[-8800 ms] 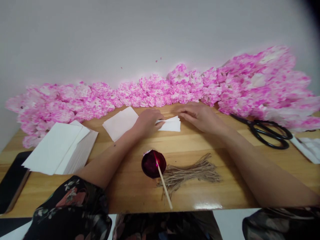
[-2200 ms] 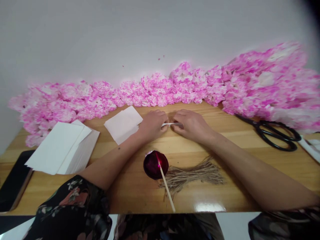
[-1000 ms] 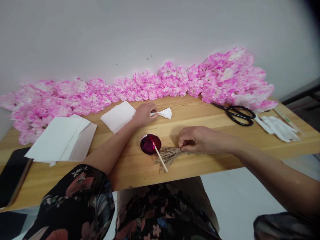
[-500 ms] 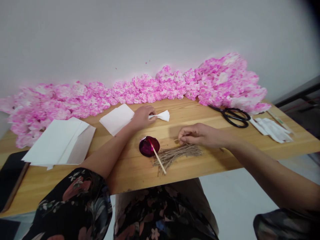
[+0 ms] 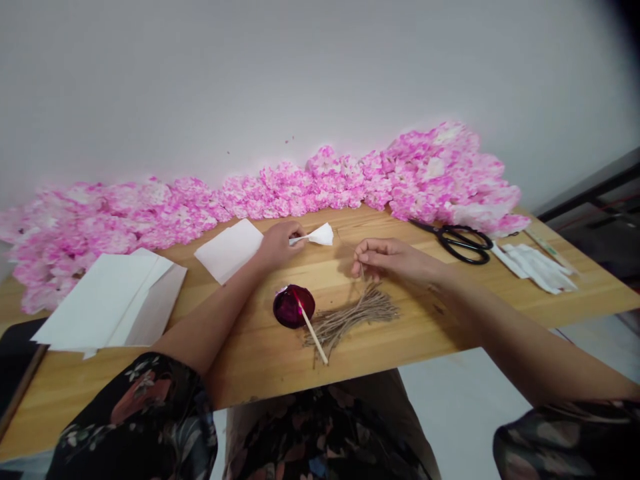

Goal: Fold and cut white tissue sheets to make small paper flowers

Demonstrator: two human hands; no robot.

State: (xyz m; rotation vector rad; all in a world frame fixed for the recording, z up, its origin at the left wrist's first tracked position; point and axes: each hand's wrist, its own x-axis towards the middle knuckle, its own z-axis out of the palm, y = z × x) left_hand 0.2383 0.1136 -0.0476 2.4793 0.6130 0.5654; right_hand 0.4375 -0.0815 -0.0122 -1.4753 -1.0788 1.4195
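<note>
My left hand (image 5: 284, 243) is closed on the pinched middle of a white folded paper (image 5: 323, 235), whose fanned end sticks out to the right. My right hand (image 5: 380, 259) pinches a thin strand of twine (image 5: 346, 243), raised over a bundle of brown twine pieces (image 5: 363, 312) on the table. Left of the bundle sits a small dish of dark magenta dye (image 5: 287, 315). A wooden stick (image 5: 315, 339) leans from the dish across the twine.
Pink-and-white paper flowers (image 5: 290, 190) line the wall side of the wooden table (image 5: 250, 363). White paper sheets (image 5: 100, 303) and a smaller stack (image 5: 230, 248) lie left, near a dark phone (image 5: 17, 353). Black scissors (image 5: 463, 243) and folded white strips (image 5: 537, 267) lie right.
My right hand has lifted off the twine bundle, drawing a strand up and left toward the folded paper. The left hand keeps its hold. The view has tipped slightly upward.
</note>
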